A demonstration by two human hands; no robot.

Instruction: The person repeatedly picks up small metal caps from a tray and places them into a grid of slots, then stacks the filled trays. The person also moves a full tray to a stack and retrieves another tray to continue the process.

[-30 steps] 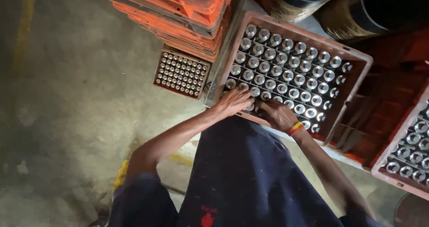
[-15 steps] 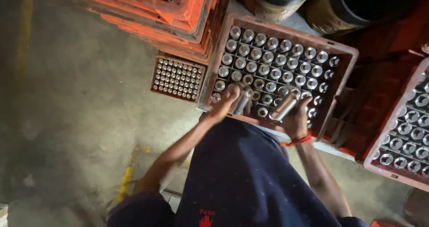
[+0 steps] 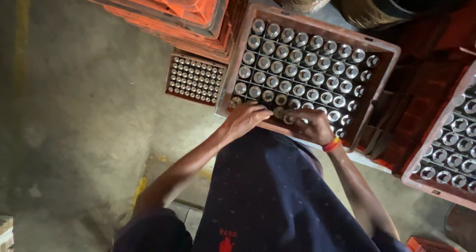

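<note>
A reddish-brown crate [image 3: 318, 26] stands in front of me, filled with rows of upright shiny metal cylinders [image 3: 303, 75]. Both my hands are at its near row. My left hand [image 3: 245, 118] reaches in from the left, its fingertips closed on a cylinder [image 3: 278, 113] in that row. My right hand [image 3: 311, 126], with a red band [image 3: 331, 144] on the wrist, curls over the neighbouring cylinders and grips one. The hands almost touch. My dark blue garment [image 3: 267, 192] hides the crate's near edge below them.
A small tray of finer metal pieces [image 3: 195, 78] lies on the concrete floor left of the crate. Stacked orange crates [image 3: 163, 9] stand behind it. Another crate of cylinders [image 3: 432, 190] is at the right. Dark drums [image 3: 377, 6] stand at the back.
Half a second ago each hand held a cylinder lifted and tilted above the near row. Now both hands are down at the row with the cylinders lowered into it.
</note>
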